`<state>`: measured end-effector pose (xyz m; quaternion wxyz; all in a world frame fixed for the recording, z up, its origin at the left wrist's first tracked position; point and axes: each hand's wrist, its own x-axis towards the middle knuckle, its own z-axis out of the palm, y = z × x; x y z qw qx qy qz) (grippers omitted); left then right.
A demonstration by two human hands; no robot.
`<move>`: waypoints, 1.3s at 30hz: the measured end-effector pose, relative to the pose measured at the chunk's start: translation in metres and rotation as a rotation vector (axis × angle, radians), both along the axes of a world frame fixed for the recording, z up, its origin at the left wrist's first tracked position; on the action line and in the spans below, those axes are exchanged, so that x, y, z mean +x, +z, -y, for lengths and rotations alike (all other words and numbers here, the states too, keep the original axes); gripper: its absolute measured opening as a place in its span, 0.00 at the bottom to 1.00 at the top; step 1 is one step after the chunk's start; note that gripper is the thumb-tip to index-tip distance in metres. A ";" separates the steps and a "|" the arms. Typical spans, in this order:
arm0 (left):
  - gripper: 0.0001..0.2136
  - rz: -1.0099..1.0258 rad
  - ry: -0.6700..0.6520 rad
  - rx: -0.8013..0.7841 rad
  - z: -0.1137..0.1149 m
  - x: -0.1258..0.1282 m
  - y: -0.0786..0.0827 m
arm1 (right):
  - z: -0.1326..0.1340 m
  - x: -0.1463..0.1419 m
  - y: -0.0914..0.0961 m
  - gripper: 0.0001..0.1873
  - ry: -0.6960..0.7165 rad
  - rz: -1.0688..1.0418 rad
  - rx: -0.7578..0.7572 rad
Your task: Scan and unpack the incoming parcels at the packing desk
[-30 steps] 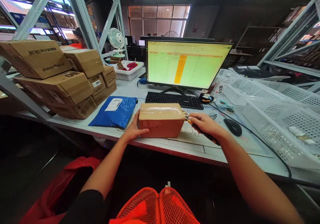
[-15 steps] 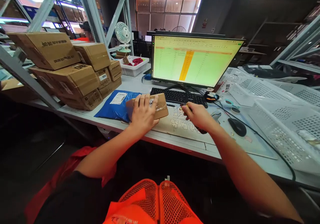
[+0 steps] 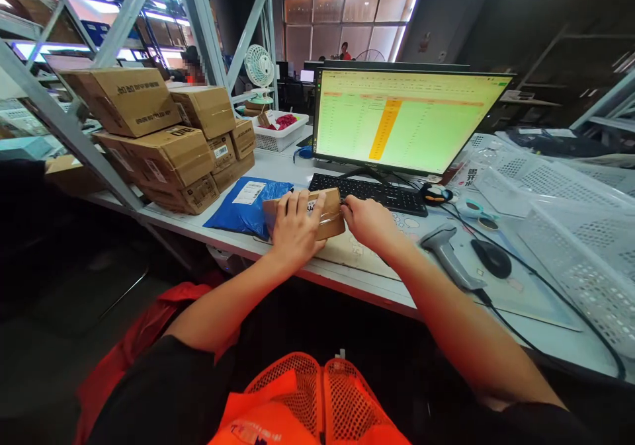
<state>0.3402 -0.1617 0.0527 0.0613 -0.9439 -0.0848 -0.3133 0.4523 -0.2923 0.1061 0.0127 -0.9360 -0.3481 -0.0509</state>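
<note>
A small brown box (image 3: 331,219) wrapped in clear tape lies on the white table (image 3: 278,250) in front of the keyboard (image 3: 372,194). My left hand (image 3: 296,225) lies flat on top of the box with its fingers spread, pressing it down. My right hand (image 3: 366,223) is at the box's right end, fingers curled toward it. What those fingers hold is hidden by the back of the hand. A blue mailer bag (image 3: 248,207) with a white label lies just left of the box.
Stacked cartons (image 3: 163,147) fill the table's left side beside a slanted steel rack post (image 3: 64,127). A lit monitor (image 3: 401,121) stands behind the keyboard. A grey barcode scanner (image 3: 446,253), a black mouse (image 3: 491,260) and white perforated baskets (image 3: 570,213) lie to the right. A person (image 3: 193,65) sits far back.
The box was laid flat and pushed away toward the keyboard. My left hand went from its side to its top. My right hand moved left to the box's end.
</note>
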 end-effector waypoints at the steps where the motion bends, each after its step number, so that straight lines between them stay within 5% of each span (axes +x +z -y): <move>1: 0.41 0.008 -0.003 -0.007 -0.001 0.000 -0.001 | 0.000 -0.003 -0.004 0.22 -0.008 -0.011 0.003; 6: 0.42 0.107 0.056 -0.127 -0.022 -0.003 0.006 | 0.017 -0.014 -0.047 0.16 0.058 -0.172 -0.070; 9: 0.45 0.212 0.068 -0.258 -0.042 -0.009 0.011 | 0.045 0.002 -0.055 0.14 0.067 -0.197 -0.069; 13: 0.47 0.255 -0.035 -0.319 -0.049 -0.018 0.007 | 0.078 0.031 -0.013 0.20 0.012 -0.017 0.130; 17: 0.49 0.273 -0.158 -0.386 -0.036 -0.017 -0.002 | 0.074 0.032 0.036 0.18 0.258 0.105 0.247; 23: 0.51 0.239 -0.366 -0.589 -0.028 -0.010 -0.016 | 0.039 0.014 0.053 0.19 0.584 0.186 0.114; 30: 0.47 0.247 -0.458 -0.695 -0.044 -0.014 -0.022 | 0.025 0.017 0.040 0.15 0.617 0.291 -0.002; 35: 0.48 0.332 -0.486 -0.814 -0.067 -0.016 -0.053 | 0.054 0.068 -0.003 0.16 0.309 0.125 -0.297; 39: 0.56 0.272 -0.536 -0.965 -0.095 -0.001 -0.083 | 0.085 0.100 -0.042 0.19 0.094 0.011 -0.359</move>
